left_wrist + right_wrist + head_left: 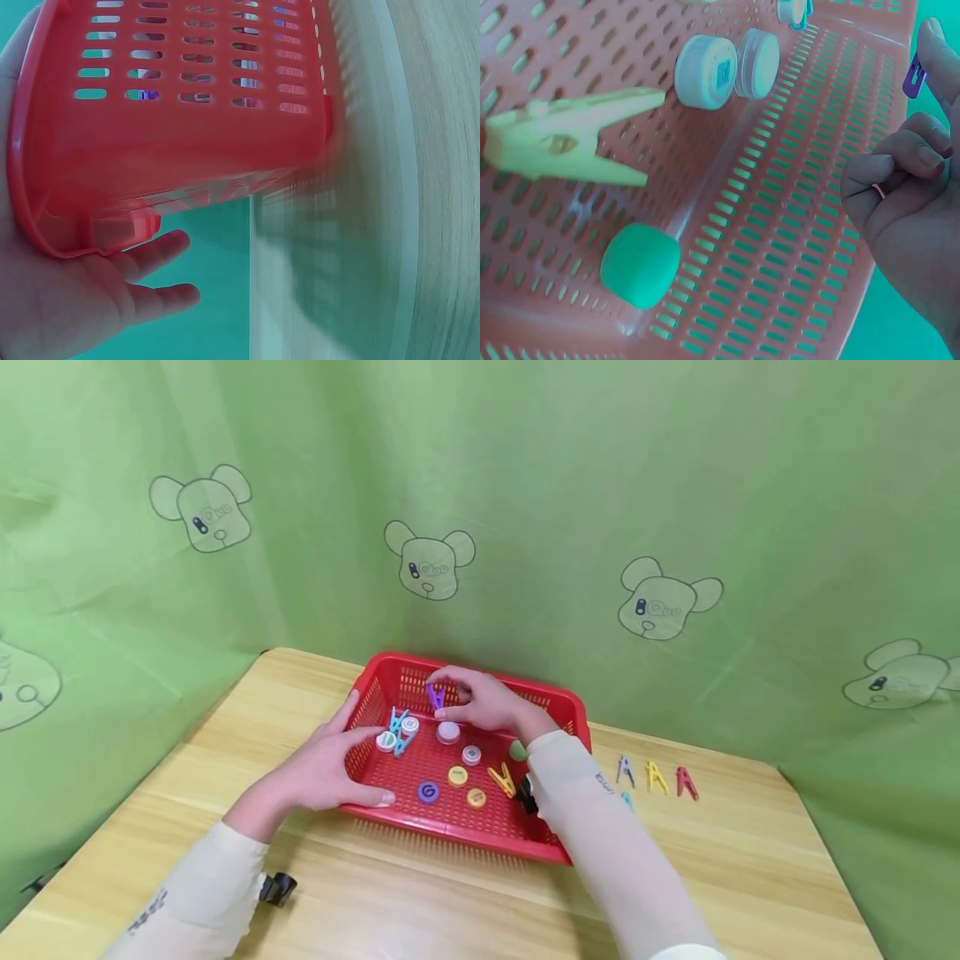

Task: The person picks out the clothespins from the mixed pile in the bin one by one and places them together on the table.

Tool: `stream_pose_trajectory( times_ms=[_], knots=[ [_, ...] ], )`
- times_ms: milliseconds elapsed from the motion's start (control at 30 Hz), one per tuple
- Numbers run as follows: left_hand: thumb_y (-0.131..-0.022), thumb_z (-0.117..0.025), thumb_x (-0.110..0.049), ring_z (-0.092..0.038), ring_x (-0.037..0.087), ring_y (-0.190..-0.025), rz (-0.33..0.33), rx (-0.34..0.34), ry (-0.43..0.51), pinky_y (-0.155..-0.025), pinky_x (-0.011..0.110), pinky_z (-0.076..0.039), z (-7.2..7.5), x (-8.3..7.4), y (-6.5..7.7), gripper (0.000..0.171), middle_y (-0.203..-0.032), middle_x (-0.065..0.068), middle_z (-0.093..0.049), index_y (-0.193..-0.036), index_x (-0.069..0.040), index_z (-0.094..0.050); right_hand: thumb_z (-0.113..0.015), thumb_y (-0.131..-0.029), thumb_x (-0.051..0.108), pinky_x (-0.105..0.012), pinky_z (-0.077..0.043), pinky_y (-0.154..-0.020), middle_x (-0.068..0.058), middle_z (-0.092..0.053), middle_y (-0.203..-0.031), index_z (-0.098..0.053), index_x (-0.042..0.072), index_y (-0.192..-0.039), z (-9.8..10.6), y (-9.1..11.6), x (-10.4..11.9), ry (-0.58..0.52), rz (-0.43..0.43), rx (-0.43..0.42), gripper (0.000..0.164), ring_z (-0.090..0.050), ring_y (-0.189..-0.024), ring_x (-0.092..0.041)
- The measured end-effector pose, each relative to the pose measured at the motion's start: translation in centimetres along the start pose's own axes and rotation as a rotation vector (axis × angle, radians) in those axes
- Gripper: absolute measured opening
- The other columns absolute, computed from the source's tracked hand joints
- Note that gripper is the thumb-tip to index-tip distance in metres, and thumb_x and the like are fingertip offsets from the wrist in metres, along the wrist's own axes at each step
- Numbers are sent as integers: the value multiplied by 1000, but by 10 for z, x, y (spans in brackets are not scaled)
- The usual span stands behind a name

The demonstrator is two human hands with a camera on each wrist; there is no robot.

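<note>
My right hand (487, 700) pinches a purple clothespin (436, 697) between thumb and fingers, over the far left part of a red plastic basket (450, 832). The right wrist view shows the same clothespin (914, 77) at the fingertips, its other fingers curled in. On the basket's left side my left hand (318, 770) is spread, thumb along the near rim and fingers at the left rim. Inside lie two blue clothespins (403, 742), a yellow clothespin (502, 779), several white bottle caps (448, 732), a purple cap (428, 792), yellow caps (457, 775) and a green cap (640, 265).
Right of the basket, a grey clothespin (626, 770), a yellow one and a red clothespin (686, 782) lie on the wooden table (735, 843). A blue clothespin (627, 799) is partly behind my right sleeve. A green curtain (525, 485) stands behind the table.
</note>
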State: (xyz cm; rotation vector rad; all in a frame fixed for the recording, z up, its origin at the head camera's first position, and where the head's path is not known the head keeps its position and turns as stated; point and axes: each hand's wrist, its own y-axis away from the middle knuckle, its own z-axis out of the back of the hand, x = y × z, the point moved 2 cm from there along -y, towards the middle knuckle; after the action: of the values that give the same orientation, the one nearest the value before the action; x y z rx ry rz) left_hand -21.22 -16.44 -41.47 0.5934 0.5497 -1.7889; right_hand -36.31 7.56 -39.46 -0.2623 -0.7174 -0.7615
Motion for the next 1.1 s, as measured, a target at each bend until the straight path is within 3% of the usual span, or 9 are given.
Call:
stream_pose_trajectory(
  times_ms=[200,333,600,900,1100],
  knots=[
    [-65,-86,-62,-15,46,-145,12,-3,-1,-100,64,-41,-1,-1,0,106,-166,14,5,-146,-6,-51,-74,-93,29,-37,-50,-88,3,-56,-119,-56,33,-136,9,13,-3,-18,-52,-22,47,-57,-102,-18],
    [-64,-87,-62,-14,45,-145,17,-5,-7,-100,63,-41,-1,-1,1,106,-166,13,5,-146,-6,-51,-73,-93,30,-36,-50,-84,2,-56,-118,-55,31,-138,14,21,-3,-5,-48,-25,49,-56,-98,-19],
    [-65,-86,-61,-13,46,-145,4,-5,-11,-99,64,-42,-2,-3,1,105,-166,15,4,-146,-4,-50,-75,-92,25,-34,-46,-71,-8,-55,-98,-56,30,-136,28,38,-2,35,-33,-61,48,-49,-80,-21],
    [-64,-86,-63,-14,45,-145,4,-12,-7,-97,63,-44,-3,-3,1,105,-166,15,3,-146,-6,-51,-75,-92,28,-34,-40,-65,-8,-44,-78,-56,25,-138,43,51,0,107,-11,-60,49,-41,-70,-20],
    [-64,-86,-63,-12,45,-146,7,-10,0,-100,64,-40,-3,-3,2,106,-166,15,4,-146,-5,-51,-76,-92,26,-36,-50,-74,-7,-59,-98,-57,25,-137,51,59,9,100,-23,-54,49,-55,-82,-20]
  ],
)
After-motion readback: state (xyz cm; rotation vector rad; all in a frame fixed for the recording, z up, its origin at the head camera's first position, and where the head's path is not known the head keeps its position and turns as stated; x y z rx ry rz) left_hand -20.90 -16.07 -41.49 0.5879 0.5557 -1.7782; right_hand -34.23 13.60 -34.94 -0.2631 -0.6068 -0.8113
